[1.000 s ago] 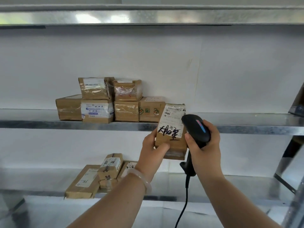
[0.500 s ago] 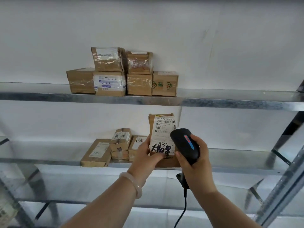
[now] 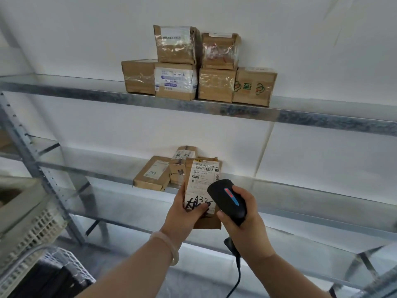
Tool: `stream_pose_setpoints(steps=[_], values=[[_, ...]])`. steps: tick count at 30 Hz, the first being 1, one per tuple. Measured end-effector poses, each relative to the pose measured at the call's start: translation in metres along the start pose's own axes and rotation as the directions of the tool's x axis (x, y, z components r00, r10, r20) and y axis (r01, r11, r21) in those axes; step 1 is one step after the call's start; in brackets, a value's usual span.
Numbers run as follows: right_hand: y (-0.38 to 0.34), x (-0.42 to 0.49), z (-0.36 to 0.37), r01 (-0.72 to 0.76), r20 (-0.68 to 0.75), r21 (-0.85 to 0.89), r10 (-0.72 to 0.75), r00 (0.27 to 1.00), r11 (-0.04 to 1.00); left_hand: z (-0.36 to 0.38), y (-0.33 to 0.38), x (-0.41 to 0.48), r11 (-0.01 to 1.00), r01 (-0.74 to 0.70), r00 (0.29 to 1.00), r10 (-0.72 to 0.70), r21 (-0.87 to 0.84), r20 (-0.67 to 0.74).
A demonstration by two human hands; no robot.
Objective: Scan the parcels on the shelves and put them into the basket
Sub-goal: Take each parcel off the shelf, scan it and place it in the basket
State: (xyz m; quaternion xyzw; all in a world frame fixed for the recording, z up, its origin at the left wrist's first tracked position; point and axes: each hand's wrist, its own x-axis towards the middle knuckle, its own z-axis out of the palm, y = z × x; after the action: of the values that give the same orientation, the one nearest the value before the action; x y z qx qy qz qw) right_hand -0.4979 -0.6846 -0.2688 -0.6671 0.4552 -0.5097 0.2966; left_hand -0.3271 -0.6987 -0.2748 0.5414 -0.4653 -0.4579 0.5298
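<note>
My left hand [image 3: 184, 214] grips a flat brown parcel [image 3: 202, 181] upright by its lower left, thumb across the black writing on its white label. My right hand [image 3: 242, 220] holds a black corded barcode scanner [image 3: 227, 201], whose head overlaps the parcel's lower right side. Behind the parcel, several small brown parcels [image 3: 152, 175] lie on the middle shelf [image 3: 300, 190]. Several taped cardboard boxes [image 3: 197, 65] stand stacked on the upper shelf [image 3: 86, 91]. A white lattice basket [image 3: 36, 229] shows at the lower left edge.
A perforated metal shelf upright [image 3: 32, 168] rises on the left between me and the basket. A second wire basket [image 3: 66, 267] with dark contents sits below it. A white wall backs the shelves. The scanner cable [image 3: 237, 276] hangs down between my arms.
The view has tilted down and swung left, bringing the baskets into sight. Both hands came down from the upper shelf with the parcel and scanner, level now with the middle shelf.
</note>
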Motion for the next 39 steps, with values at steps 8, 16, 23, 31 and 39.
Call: stream_pose_setpoints(steps=[8, 16, 23, 31, 39], values=[[0.011, 0.016, 0.007, -0.024, 0.102, -0.076, 0.032, 0.994, 0.997, -0.022, -0.013, 0.005, 0.997, 0.077, 0.974, -0.082, -0.028, -0.21], [-0.006, 0.034, 0.013, 0.07, 0.195, -0.101, -0.049, 0.979, 0.992, -0.029, -0.025, 0.012, 0.997, 0.076, 0.95, -0.075, -0.009, -0.305], [-0.02, 0.051, 0.012, 0.107, 0.239, -0.1, -0.08, 0.968, 0.989, -0.029, -0.032, 0.017, 0.998, 0.062, 0.942, -0.053, 0.018, -0.331], [-0.02, 0.059, 0.011, 0.13, 0.269, -0.118, -0.095, 0.959, 0.984, -0.03, -0.038, 0.026, 0.995, 0.09, 0.934, -0.072, 0.036, -0.351], [-0.016, 0.065, 0.01, 0.13, 0.28, -0.16, -0.081, 0.957, 0.979, -0.034, -0.039, 0.029, 0.996, 0.086, 0.931, -0.077, 0.01, -0.358]])
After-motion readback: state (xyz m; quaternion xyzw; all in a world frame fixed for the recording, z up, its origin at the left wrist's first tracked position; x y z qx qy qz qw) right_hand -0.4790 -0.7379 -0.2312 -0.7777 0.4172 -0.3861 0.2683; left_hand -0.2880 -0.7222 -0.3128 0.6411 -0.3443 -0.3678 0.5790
